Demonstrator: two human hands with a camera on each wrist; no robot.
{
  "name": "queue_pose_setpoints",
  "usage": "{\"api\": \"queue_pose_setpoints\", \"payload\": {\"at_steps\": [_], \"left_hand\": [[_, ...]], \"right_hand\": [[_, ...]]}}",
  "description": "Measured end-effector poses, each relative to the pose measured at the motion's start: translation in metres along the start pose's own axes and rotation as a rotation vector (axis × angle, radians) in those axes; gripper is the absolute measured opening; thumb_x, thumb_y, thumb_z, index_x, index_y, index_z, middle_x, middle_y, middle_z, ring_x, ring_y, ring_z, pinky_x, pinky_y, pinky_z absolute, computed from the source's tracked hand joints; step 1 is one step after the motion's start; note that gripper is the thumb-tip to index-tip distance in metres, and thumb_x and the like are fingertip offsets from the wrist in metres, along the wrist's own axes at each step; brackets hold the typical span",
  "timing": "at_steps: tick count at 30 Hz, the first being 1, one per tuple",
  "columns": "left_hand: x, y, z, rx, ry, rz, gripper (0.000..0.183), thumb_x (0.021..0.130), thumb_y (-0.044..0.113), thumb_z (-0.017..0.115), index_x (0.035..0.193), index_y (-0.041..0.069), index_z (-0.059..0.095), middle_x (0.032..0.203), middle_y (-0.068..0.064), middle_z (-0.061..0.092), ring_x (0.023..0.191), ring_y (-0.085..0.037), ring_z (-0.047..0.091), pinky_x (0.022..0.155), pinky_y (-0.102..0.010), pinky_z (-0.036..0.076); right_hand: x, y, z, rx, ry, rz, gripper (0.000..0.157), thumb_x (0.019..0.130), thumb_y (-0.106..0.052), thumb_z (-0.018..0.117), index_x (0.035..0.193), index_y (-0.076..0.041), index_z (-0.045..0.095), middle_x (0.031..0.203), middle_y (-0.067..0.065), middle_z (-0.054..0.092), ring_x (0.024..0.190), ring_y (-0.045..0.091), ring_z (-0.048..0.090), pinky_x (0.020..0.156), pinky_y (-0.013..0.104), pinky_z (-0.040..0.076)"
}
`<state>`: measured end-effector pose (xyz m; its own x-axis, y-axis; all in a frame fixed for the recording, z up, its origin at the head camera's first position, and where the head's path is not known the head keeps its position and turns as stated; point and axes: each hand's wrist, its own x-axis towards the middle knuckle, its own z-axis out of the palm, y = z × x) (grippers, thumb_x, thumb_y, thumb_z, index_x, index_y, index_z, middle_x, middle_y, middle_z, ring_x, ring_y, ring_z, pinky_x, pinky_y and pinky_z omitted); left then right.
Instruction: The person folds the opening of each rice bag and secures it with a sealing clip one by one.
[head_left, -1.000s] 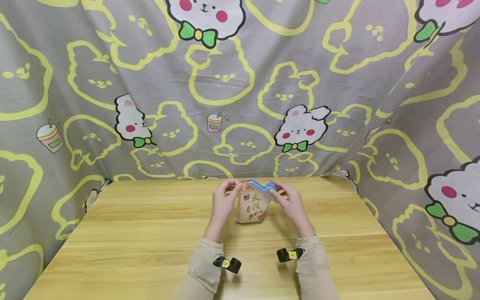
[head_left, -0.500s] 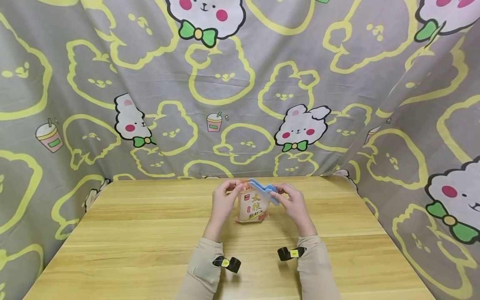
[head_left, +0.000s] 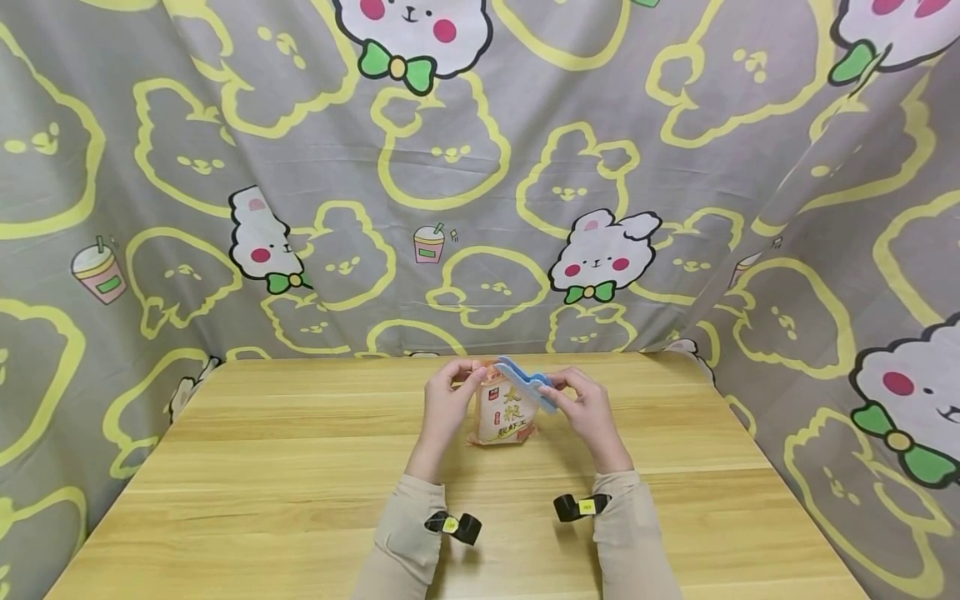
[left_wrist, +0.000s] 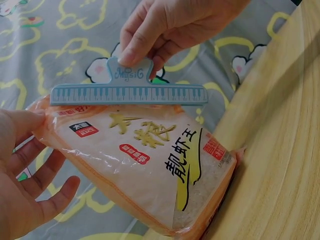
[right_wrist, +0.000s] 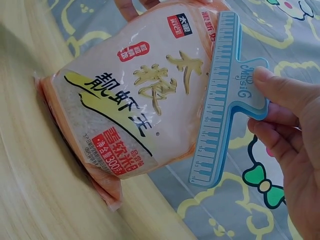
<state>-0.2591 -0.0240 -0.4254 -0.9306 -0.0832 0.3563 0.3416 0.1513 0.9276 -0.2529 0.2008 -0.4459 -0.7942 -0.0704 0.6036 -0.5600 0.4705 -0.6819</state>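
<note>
A plastic bag of rice (head_left: 504, 417), orange-edged with a white label, stands on its base on the wooden table. My left hand (head_left: 450, 398) pinches the bag's top left corner between thumb and forefinger; the other fingers spread apart in the left wrist view. With thumb and fingers my right hand (head_left: 587, 408) pinches the grip tab of a light blue clip (left_wrist: 129, 94) with a piano-key print. The clip's long bar lies across the top of the bag in both wrist views. From the head it slants down to the right. Its back bar is mostly hidden.
The wooden table (head_left: 300, 467) extends around the bag on all sides. Behind it hangs a grey curtain (head_left: 465, 283) with yellow outlines and white cartoon animals, continuing along both sides. A black camera (head_left: 468, 528) is strapped on each wrist.
The right hand has shifted slightly outward and down, and the clip tilts a little more steeply at the bag's top. The left hand and the bag look nearly unmoved.
</note>
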Motion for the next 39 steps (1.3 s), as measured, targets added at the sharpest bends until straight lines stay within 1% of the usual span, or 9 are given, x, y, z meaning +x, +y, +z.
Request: {"api": "queue_pose_setpoints", "payload": {"at_steps": [6, 10, 14, 20, 24, 28, 31, 35, 39], "left_hand": [[0.000, -0.003, -0.001, -0.010, 0.008, 0.010, 0.017, 0.087, 0.022, 0.073, 0.093, 0.006, 0.071, 0.097, -0.013, 0.072, 0.085, -0.013, 0.062, 0.074, -0.021, 0.052], [0.000, -0.003, -0.002, -0.006, 0.013, 0.006, 0.016, 0.088, 0.022, 0.072, 0.092, 0.007, 0.071, 0.096, -0.011, 0.072, 0.083, -0.009, 0.062, 0.076, -0.023, 0.053], [0.000, -0.003, -0.002, 0.001, 0.009, 0.009, 0.017, 0.088, 0.022, 0.072, 0.092, 0.006, 0.071, 0.098, -0.012, 0.072, 0.085, -0.011, 0.063, 0.078, -0.026, 0.054], [0.000, 0.000, -0.001, 0.000, -0.001, 0.000, 0.017, 0.088, 0.020, 0.072, 0.094, 0.005, 0.071, 0.099, -0.013, 0.072, 0.089, -0.019, 0.064, 0.079, -0.027, 0.051], [-0.002, 0.005, 0.000, 0.023, -0.004, -0.008, 0.016, 0.089, 0.014, 0.070, 0.096, 0.000, 0.070, 0.101, -0.018, 0.071, 0.091, -0.026, 0.065, 0.077, -0.026, 0.050], [-0.007, 0.023, -0.002, 0.036, -0.017, -0.007, 0.015, 0.090, 0.010, 0.068, 0.096, -0.004, 0.068, 0.100, -0.021, 0.071, 0.091, -0.031, 0.065, 0.076, -0.027, 0.051], [-0.012, 0.038, -0.005, 0.034, -0.026, 0.003, 0.015, 0.090, 0.008, 0.068, 0.096, -0.006, 0.068, 0.099, -0.022, 0.070, 0.091, -0.032, 0.065, 0.076, -0.028, 0.051], [-0.015, 0.044, -0.006, 0.032, -0.032, 0.013, 0.014, 0.089, 0.007, 0.068, 0.095, -0.006, 0.068, 0.099, -0.022, 0.070, 0.089, -0.029, 0.065, 0.076, -0.028, 0.051], [-0.014, 0.043, -0.007, 0.025, -0.043, 0.011, 0.015, 0.090, 0.008, 0.068, 0.096, -0.005, 0.068, 0.100, -0.021, 0.071, 0.089, -0.028, 0.064, 0.076, -0.027, 0.050]], "right_hand": [[0.000, 0.003, 0.002, -0.060, 0.028, -0.081, 0.012, 0.081, -0.007, 0.077, 0.092, -0.008, 0.073, 0.085, 0.004, 0.070, 0.077, 0.006, 0.060, 0.067, 0.021, 0.053], [0.000, 0.004, 0.003, -0.113, 0.044, -0.134, 0.014, 0.079, -0.006, 0.078, 0.091, -0.007, 0.073, 0.084, 0.005, 0.070, 0.076, 0.017, 0.064, 0.068, 0.030, 0.056], [-0.001, 0.003, 0.004, -0.087, 0.052, -0.149, 0.014, 0.078, -0.004, 0.078, 0.091, -0.006, 0.073, 0.084, 0.006, 0.070, 0.076, 0.023, 0.065, 0.068, 0.037, 0.057], [-0.001, 0.003, 0.005, -0.026, 0.052, -0.087, 0.014, 0.080, -0.006, 0.077, 0.094, -0.008, 0.074, 0.087, 0.004, 0.071, 0.079, 0.010, 0.063, 0.071, 0.024, 0.054], [-0.002, 0.006, 0.006, 0.006, 0.055, -0.057, 0.015, 0.080, -0.005, 0.076, 0.095, -0.008, 0.074, 0.087, 0.005, 0.071, 0.078, 0.013, 0.063, 0.070, 0.017, 0.050], [-0.001, 0.003, 0.008, 0.010, 0.069, -0.063, 0.015, 0.079, 0.001, 0.075, 0.094, -0.003, 0.074, 0.085, 0.011, 0.070, 0.075, 0.021, 0.063, 0.066, 0.021, 0.050], [-0.001, -0.011, 0.005, 0.013, 0.065, -0.065, 0.014, 0.079, 0.004, 0.074, 0.093, 0.003, 0.072, 0.084, 0.015, 0.069, 0.075, 0.022, 0.062, 0.065, 0.025, 0.052], [0.000, -0.030, 0.000, 0.033, 0.042, -0.040, 0.014, 0.081, 0.004, 0.073, 0.095, 0.005, 0.072, 0.086, 0.016, 0.070, 0.077, 0.017, 0.063, 0.067, 0.026, 0.052], [0.001, -0.033, -0.001, 0.054, 0.025, -0.013, 0.015, 0.083, 0.002, 0.072, 0.098, 0.004, 0.071, 0.090, 0.017, 0.070, 0.081, 0.011, 0.062, 0.069, 0.025, 0.053]]}}
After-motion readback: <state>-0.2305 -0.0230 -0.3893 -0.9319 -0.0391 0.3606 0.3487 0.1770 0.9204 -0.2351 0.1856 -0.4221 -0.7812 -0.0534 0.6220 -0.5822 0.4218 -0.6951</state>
